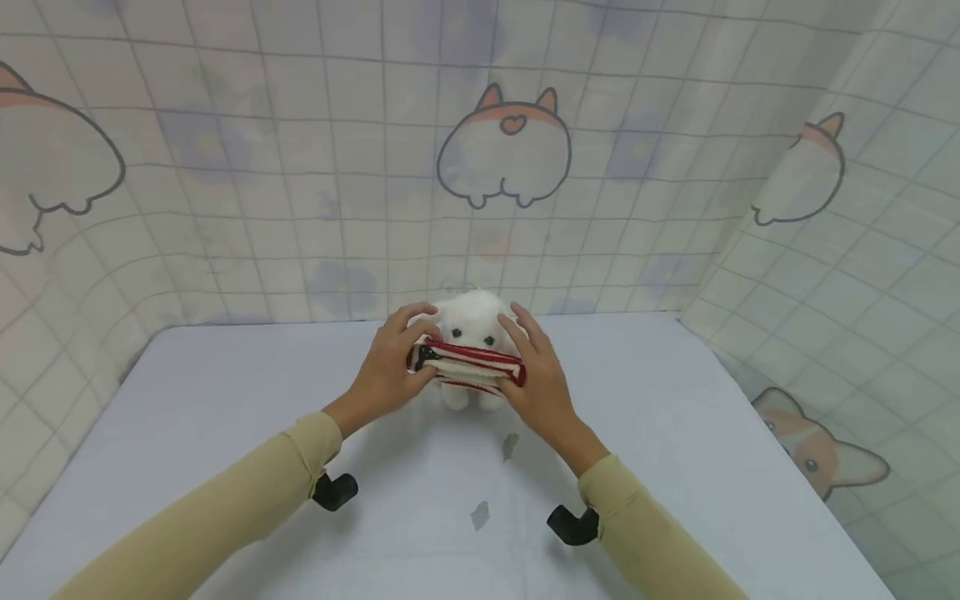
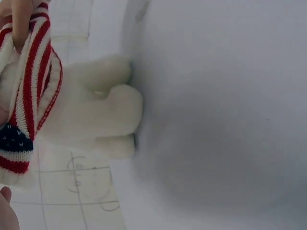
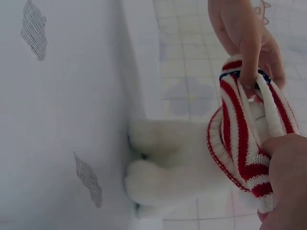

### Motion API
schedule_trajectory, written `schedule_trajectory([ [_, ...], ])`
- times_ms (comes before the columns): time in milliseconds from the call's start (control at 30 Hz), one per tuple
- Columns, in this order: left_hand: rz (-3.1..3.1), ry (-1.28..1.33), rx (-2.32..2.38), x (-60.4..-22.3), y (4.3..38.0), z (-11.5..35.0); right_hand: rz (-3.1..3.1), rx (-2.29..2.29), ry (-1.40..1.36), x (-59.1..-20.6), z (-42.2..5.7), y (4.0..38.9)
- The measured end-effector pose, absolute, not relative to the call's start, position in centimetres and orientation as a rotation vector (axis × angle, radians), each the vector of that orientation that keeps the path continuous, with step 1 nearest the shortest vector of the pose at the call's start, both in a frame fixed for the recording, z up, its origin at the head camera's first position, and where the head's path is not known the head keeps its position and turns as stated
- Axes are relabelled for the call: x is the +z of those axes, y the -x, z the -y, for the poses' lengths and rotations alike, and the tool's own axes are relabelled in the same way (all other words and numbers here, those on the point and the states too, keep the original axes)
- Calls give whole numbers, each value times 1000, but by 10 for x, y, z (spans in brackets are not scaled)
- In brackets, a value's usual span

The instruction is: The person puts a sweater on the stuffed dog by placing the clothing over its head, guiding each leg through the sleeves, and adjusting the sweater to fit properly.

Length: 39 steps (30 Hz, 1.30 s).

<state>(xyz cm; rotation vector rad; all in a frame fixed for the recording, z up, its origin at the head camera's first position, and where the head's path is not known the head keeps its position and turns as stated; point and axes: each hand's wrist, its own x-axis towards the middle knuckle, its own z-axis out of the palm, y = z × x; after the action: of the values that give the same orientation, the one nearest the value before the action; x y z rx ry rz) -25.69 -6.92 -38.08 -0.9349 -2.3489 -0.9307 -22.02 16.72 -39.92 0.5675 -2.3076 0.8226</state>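
A white plush dog (image 1: 474, 312) with dark eyes stands on the table near the back wall. A knitted sweater (image 1: 472, 367), red and white striped with a navy patch, is stretched across it just below the eyes. My left hand (image 1: 388, 358) grips the sweater's left end near the navy patch. Its right end is pinched by my right hand (image 1: 540, 379), the thumb inside the opening in the right wrist view. Below the sweater, the plush's bare white legs (image 2: 105, 110) show in the left wrist view. Whether the head passes through the sweater is hard to tell.
The white table (image 1: 225, 400) has two small grey patches, one of them a grey patch (image 1: 480, 515) near the front. Behind hangs a checked curtain (image 1: 360, 192) with cartoon corgis, wrapping both sides. Black camera mounts (image 1: 573, 527) jut from the wrists.
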Motion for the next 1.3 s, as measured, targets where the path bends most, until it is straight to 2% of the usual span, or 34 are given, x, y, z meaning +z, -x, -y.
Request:
schedule_trajectory([
  [267,2349,1052,-891,-379,271,70,2344,757,-690,-394,-173,231],
  [633,2553,1095,-970,-379,281,61,2402,776,-657,-393,-180,241],
  [1033,2554,1140,-1080,-381,285,49,2429,1039,-526,-388,-190,246],
  [1300,2657,1121,-1325,-383,286,52,2549,1176,-413,-387,-192,246],
])
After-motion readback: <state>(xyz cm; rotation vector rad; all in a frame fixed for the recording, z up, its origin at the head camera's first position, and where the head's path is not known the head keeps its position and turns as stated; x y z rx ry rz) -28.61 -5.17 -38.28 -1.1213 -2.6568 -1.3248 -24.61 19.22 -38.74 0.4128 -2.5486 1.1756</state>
